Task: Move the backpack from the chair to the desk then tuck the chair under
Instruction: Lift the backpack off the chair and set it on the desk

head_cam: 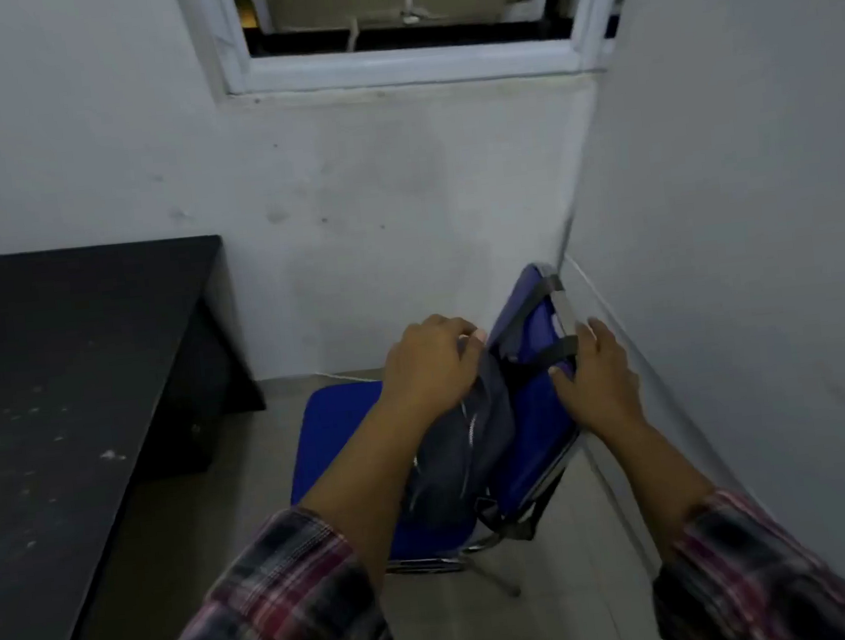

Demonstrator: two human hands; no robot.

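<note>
A dark grey backpack (457, 463) with silver zips stands upright on the seat of a blue chair (333, 431), leaning against the chair's blue backrest. Its dark straps loop over the top of the backrest. My left hand (427, 365) is closed on the top of the backpack. My right hand (596, 375) lies on the backrest's upper edge, fingers spread, touching one strap. The black desk (53, 365) stands to the left, against the wall.
The chair sits in a corner, with white walls close behind it and to its right. A window (397, 28) is high on the back wall. Pale floor tiles (557, 611) lie between the desk and the chair.
</note>
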